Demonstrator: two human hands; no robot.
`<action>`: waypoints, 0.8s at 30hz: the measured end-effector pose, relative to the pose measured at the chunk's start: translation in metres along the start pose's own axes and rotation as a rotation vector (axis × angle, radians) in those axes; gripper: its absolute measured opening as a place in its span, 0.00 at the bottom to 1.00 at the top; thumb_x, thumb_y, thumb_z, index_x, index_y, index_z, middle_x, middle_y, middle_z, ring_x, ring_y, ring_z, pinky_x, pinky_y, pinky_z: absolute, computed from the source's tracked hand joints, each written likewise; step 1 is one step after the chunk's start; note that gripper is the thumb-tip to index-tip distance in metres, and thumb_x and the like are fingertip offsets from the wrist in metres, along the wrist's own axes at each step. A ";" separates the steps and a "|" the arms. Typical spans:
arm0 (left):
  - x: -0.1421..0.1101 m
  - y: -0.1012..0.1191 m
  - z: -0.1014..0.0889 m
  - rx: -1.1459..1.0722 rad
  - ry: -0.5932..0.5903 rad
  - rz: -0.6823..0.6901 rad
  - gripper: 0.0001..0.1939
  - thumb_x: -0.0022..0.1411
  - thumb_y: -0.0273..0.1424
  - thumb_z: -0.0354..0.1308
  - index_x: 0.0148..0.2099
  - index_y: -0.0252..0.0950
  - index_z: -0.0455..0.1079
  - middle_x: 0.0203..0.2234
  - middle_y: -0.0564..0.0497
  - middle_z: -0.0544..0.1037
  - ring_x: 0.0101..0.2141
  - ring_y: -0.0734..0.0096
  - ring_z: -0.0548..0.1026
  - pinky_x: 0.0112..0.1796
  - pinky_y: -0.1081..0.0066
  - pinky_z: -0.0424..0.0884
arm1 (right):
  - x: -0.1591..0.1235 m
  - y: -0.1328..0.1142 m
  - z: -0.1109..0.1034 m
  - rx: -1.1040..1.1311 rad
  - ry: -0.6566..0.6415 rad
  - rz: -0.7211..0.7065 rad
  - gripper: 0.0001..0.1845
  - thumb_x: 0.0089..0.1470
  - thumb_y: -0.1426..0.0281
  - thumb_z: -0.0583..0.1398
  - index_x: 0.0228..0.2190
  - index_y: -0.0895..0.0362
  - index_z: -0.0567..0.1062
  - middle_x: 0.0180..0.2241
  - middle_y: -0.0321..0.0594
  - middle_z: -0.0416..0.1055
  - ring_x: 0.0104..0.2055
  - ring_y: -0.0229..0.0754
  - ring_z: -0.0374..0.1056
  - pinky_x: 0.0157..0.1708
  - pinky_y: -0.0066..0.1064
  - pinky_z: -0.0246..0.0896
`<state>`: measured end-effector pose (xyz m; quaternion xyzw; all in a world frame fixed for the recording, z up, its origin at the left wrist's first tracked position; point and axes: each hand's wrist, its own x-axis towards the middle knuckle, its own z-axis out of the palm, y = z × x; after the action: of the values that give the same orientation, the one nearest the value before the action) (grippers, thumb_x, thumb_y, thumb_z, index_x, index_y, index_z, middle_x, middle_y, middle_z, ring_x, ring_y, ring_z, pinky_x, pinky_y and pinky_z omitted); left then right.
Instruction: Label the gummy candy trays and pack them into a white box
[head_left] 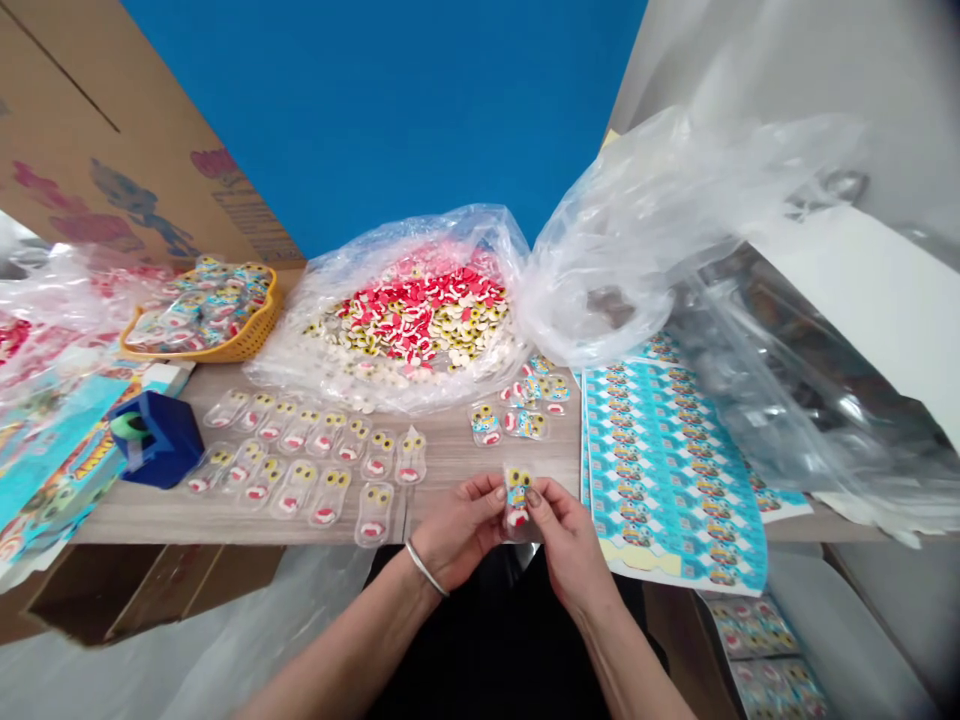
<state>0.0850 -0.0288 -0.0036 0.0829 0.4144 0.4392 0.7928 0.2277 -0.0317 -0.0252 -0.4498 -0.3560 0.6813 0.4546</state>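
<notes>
**Packet Held Upright in Two-Hand Pinch**

The small clear plastic packet (517, 503) with a yellow-and-blue printed insert stands upright above the near edge of the pale wood bench (450, 475). The left hand (459, 532) and right hand (571, 552) each keep a narrow grip on it, apparently to steady it and leave its face exposed. Rows of clear packets (307, 452) lie spaced apart, seemingly for separation, before a large clear polythene bag (300, 345) of red and yellow pieces.

Background noted: blue wall (375, 110) far ahead of the left hand (459, 530), printed corrugated cardboard panel (127, 130) upright further left, pale grey wall (787, 70) beyond the right hand (570, 550), wood-grain tabletop (480, 470) directly ahead, cardboard box (142, 590) below its edge, left of both hands.
</notes>
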 end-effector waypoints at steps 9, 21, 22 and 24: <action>0.005 0.002 -0.003 0.078 0.081 0.215 0.12 0.49 0.33 0.72 0.33 0.33 0.75 0.28 0.52 0.77 0.30 0.76 0.72 0.34 0.75 0.67 | 0.006 -0.005 0.006 -0.219 0.069 -0.123 0.12 0.58 0.59 0.60 0.34 0.55 0.74 0.31 0.38 0.75 0.34 0.41 0.68 0.36 0.31 0.63; 0.025 -0.005 0.010 0.605 0.142 0.156 0.23 0.54 0.44 0.65 0.46 0.33 0.76 0.37 0.42 0.81 0.31 0.67 0.77 0.33 0.68 0.71 | 0.135 -0.065 -0.031 -0.887 0.375 -0.384 0.11 0.57 0.64 0.57 0.30 0.57 0.75 0.26 0.38 0.73 0.30 0.42 0.67 0.35 0.31 0.59; 0.025 -0.013 0.012 0.677 0.091 0.075 0.20 0.53 0.43 0.65 0.42 0.33 0.77 0.34 0.43 0.81 0.30 0.66 0.77 0.32 0.69 0.71 | 0.135 -0.073 -0.037 -0.923 0.385 -0.411 0.12 0.58 0.64 0.56 0.31 0.57 0.76 0.30 0.41 0.74 0.34 0.43 0.68 0.39 0.32 0.59; 0.024 -0.033 0.016 0.766 0.011 -0.057 0.16 0.53 0.41 0.65 0.39 0.34 0.78 0.30 0.45 0.81 0.30 0.65 0.77 0.31 0.69 0.70 | 0.119 -0.086 -0.050 -1.038 0.399 -0.476 0.13 0.60 0.64 0.55 0.34 0.57 0.76 0.36 0.45 0.75 0.39 0.45 0.68 0.42 0.34 0.58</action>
<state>0.1238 -0.0264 -0.0236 0.3592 0.5546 0.2307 0.7142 0.2786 0.1131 0.0003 -0.6399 -0.6407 0.2007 0.3737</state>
